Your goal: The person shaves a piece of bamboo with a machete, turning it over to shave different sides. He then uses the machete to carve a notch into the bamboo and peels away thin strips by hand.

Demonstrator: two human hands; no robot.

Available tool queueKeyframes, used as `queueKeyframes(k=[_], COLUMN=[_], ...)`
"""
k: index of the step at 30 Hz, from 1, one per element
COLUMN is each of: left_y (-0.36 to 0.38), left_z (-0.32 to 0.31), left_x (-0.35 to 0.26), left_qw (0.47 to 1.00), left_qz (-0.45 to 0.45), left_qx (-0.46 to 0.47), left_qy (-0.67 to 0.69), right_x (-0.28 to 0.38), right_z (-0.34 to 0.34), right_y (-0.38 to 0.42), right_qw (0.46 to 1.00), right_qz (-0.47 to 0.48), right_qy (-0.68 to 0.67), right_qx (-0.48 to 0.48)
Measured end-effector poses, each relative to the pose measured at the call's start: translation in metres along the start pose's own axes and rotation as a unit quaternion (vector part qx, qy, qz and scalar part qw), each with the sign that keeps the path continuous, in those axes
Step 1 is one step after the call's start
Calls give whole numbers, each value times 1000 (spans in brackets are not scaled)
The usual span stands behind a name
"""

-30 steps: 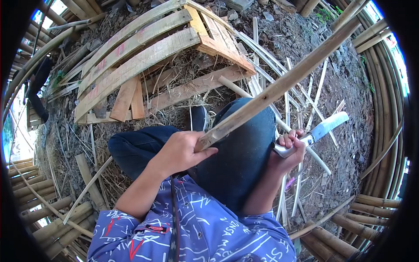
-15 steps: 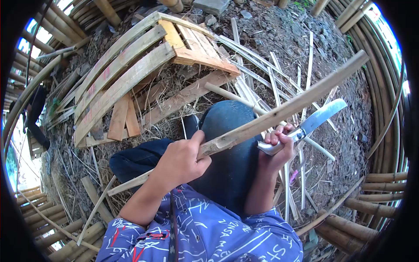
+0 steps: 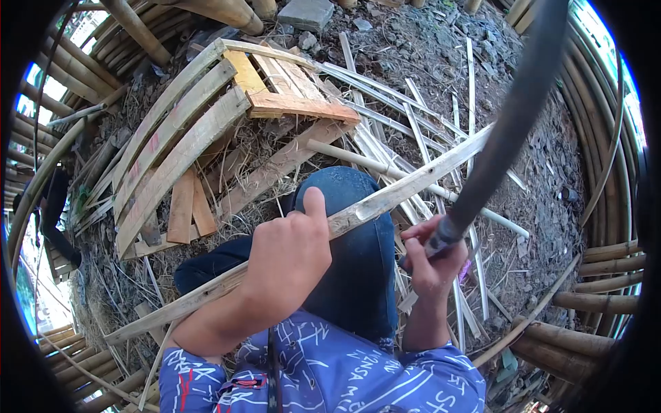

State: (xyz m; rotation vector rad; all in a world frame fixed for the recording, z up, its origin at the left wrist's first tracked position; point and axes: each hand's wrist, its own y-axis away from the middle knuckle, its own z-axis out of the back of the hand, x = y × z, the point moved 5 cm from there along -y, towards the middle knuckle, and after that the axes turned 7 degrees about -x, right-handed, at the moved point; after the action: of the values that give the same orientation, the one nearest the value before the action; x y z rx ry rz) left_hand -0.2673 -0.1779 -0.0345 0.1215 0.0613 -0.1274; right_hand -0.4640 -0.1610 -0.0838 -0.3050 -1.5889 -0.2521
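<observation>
My left hand (image 3: pixel 289 258) is wrapped round a long wooden slat (image 3: pixel 392 196), thumb pointing up. The slat slants over my raised knee (image 3: pixel 337 189), from beside my left forearm to the upper right. A pale cut patch shows on it just past my fist. In my right hand (image 3: pixel 435 260) is the handle of a large machete-like knife (image 3: pixel 509 124). Its blade, dark and blurred, is raised towards the camera and overlaps the slat's far end in this view.
A slatted wooden crate (image 3: pixel 182 148) leans at the left front. Thin split strips (image 3: pixel 413 124) and a round pole (image 3: pixel 358 160) lie on the rubble-strewn ground (image 3: pixel 544 179). Bamboo rails (image 3: pixel 602 275) border both sides. A grey block (image 3: pixel 306 14) sits at the far edge.
The knife has swung from pointing right to upright, its blade now near the camera. The slat has shifted down and left, with more of it behind my left hand. My left thumb has lifted.
</observation>
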Motion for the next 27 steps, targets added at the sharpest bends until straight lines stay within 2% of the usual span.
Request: queueKeyframes(k=[3, 4, 6, 8, 10, 11, 15, 18, 20, 23, 27], left_y=[-3, -4, -7, -9, -8, -8, -7, -7, -7, -6, -2], left_z=[4, 5, 5, 4, 2, 1, -4, -1, 0, -3, -7], left_x=[-7, -8, -9, -9, -9, -9, -6, -8, -8, -6, 2], left_qw=[999, 998, 997, 998, 998, 998, 998, 997, 996, 994, 989], left_qz=[-12, -14, -17, -10, -17, -23, -23, -37, -40, -53, -77], left_qx=[-6, -15, -21, -30, -30, -33, -52, -50, -55, -80, -127], left_qy=[-39, -54, -68, -57, -52, -47, -14, -42, -64, -59, -16], right_x=[-2, 2, 1, 0, -12, -17, -19, -22, -27, -28, -26], right_z=[-4, -4, -9, -13, -10, -7, -4, -7, -6, -5, -5], right_y=[3, 3, 7, 10, 13, 15, 12, 12, 14, 14, 14], right_qw=[992, 993, 977, 977, 957, 951, 948, 933, 928, 895, 902], right_qz=[-6, -8, -135, -138, -222, -235, -252, -288, -300, -329, -320], right_qy=[79, 79, 69, 35, 11, -8, -87, -134, -138, -214, -199], right_qx=[96, 92, 149, 160, 184, 199, 173, 169, 174, 211, 212])
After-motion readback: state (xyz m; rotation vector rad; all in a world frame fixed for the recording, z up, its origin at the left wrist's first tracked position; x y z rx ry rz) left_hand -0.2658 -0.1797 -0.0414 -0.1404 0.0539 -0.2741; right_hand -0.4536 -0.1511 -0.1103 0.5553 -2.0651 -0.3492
